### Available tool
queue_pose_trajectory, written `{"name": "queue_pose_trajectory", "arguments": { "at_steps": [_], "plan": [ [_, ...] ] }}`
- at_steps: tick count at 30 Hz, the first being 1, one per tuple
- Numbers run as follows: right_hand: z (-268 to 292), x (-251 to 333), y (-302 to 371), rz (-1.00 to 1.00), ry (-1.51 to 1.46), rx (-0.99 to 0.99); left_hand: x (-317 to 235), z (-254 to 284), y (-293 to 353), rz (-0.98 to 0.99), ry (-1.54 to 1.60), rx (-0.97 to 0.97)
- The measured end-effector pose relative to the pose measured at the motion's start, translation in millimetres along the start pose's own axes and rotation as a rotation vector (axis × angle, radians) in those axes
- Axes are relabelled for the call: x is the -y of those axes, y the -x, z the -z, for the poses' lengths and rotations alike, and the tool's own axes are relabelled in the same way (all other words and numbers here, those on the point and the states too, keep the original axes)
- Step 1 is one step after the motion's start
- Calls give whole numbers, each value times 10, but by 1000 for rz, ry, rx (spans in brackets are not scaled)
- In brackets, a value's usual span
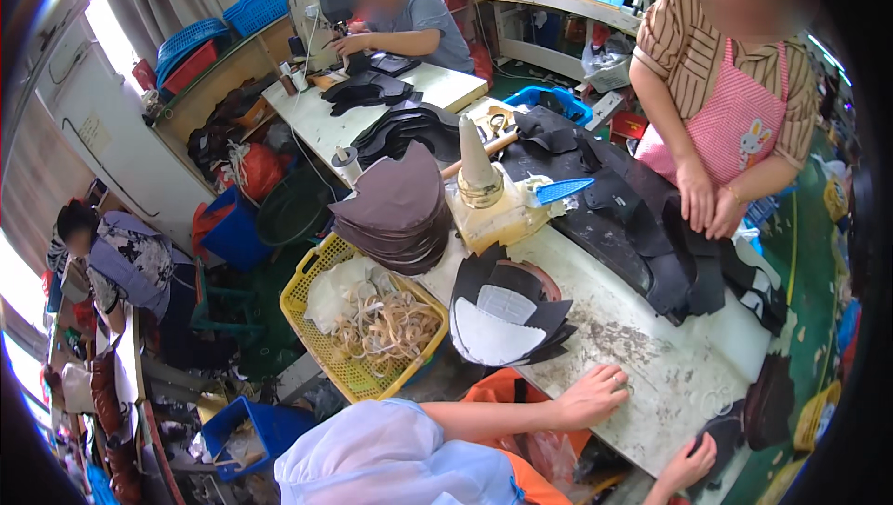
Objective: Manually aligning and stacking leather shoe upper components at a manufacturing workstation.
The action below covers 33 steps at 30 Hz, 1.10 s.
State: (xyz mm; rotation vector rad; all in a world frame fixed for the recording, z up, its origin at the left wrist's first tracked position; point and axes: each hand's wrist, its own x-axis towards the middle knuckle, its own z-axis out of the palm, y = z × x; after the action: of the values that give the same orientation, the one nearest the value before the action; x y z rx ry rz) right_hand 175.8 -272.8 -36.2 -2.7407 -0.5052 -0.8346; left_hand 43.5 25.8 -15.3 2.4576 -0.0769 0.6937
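My left hand rests on the worn white tabletop, fingers curled together with a ring on one; whatever may lie in them is hidden. Lower right, at the table's edge, my right hand has its fingers closed on a dark leather piece. Beyond it hangs a brown-black piece. A fan of black cut pieces stands left of my left hand, with a white curved piece at its front. Behind them rises a stack of dark brown pieces.
A glue-caked pot with a cone top and a blue brush stand mid-table. Black pieces cover the far right, where an aproned co-worker handles them. A yellow basket of strips sits left. Another person works at a sewing machine.
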Motion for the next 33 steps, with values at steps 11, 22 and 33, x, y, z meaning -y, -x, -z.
{"name": "queue_pose_trajectory", "arguments": {
  "at_steps": [11, 22, 33],
  "plan": [
    [-20, -91, 13, -28, -36, 23, -49, 31, -42, 0, -18, -12],
    [-21, -76, 24, -40, -74, 11, -45, 12, -32, 13, -8, 11],
    [0, -24, 10, -62, -111, -41, -22, 25, -42, -9, -7, 3]
  ]
}}
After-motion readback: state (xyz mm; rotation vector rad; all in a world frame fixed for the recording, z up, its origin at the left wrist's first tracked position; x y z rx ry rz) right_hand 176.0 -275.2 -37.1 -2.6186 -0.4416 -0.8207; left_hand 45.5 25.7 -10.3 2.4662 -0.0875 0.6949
